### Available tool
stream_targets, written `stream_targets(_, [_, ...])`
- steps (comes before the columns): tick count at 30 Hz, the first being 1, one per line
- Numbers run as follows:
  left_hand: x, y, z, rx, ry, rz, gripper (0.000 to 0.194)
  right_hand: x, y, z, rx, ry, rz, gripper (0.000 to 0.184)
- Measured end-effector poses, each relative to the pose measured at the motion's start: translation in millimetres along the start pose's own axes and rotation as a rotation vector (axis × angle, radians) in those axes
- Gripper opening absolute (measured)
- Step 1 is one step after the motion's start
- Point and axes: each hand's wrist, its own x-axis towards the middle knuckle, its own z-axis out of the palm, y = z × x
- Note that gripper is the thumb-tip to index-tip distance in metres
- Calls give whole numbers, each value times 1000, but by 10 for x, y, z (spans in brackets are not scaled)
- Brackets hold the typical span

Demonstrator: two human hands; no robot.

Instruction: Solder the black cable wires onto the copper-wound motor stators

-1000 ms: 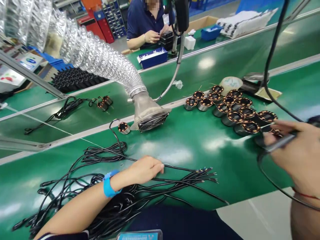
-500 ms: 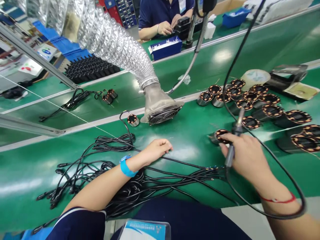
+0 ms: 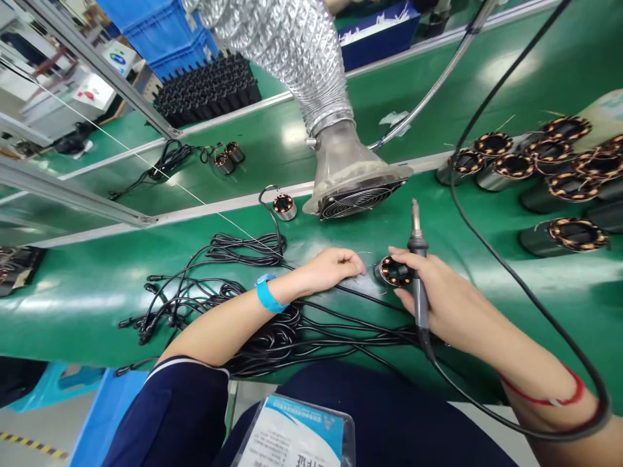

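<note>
Nearest me, a tangle of black cables [image 3: 277, 337] lies by the near edge of the glossy green counter [image 3: 97, 279], their free ends running to the right. My left hand [image 3: 333, 269] is over one cable, fingers curled narrow; I cannot tell whether they pinch anything. My right hand [image 3: 440, 298] holds a dark-handled soldering iron [image 3: 420, 295], its metal tip pointing at the far edge. The same hand's thumb and fingers sit around a short silver cylinder with copper windings [image 3: 388, 271], just right of my left hand, between the near and far edges. Along the far edge I see a similar wired cylinder [image 3: 286, 211] beside a grey fan hood [image 3: 348, 168] on a crinkled silver duct [image 3: 311, 65]. More copper-wound cylinders [image 3: 513, 168] stand grouped farther right by that edge.
</note>
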Motion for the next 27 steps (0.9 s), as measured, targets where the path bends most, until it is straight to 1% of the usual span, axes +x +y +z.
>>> stream_targets(2, [8, 12, -10, -37, -41, 9, 9, 2, -36, 66, 13, -4, 31, 35])
stream_targets(4, [17, 27, -15, -120, -85, 24, 10, 2, -85, 140, 27, -6, 67, 36])
stream_targets(7, [24, 45, -16, -234, -126, 43, 12, 1, -132, 238, 61, -13, 63, 36])
stream_targets(9, [12, 47, -25, -203, -121, 76, 13, -5, -123, 282, 71, -14, 70, 37])
stream_targets(11, [-28, 44, -49, -55, -107, 123, 15, -17, -86, 303, 63, -5, 110, 38])
stream_targets(15, [-145, 31, -113, 442, -127, 232, 33, -44, -6, 293, 55, 63, 173, 42])
stream_targets(17, [-180, 20, -123, 631, -103, 303, 31, -49, 12, 284, 60, 80, 190, 44])
stream_targets(19, [-185, 10, -108, 768, -52, 371, 23, -51, 16, 283, 68, 72, 205, 45])
stream_targets(22, [-168, 3, -56, 910, -6, 454, 15, -50, 9, 290, 79, 66, 211, 45])
stream_targets(25, [-151, 14, 0, 929, 11, 506, 21, -48, -6, 294, 79, 64, 201, 44])
stream_targets(27, [-143, 25, 19, 916, 27, 498, 24, -46, -19, 295, 74, 49, 181, 42])
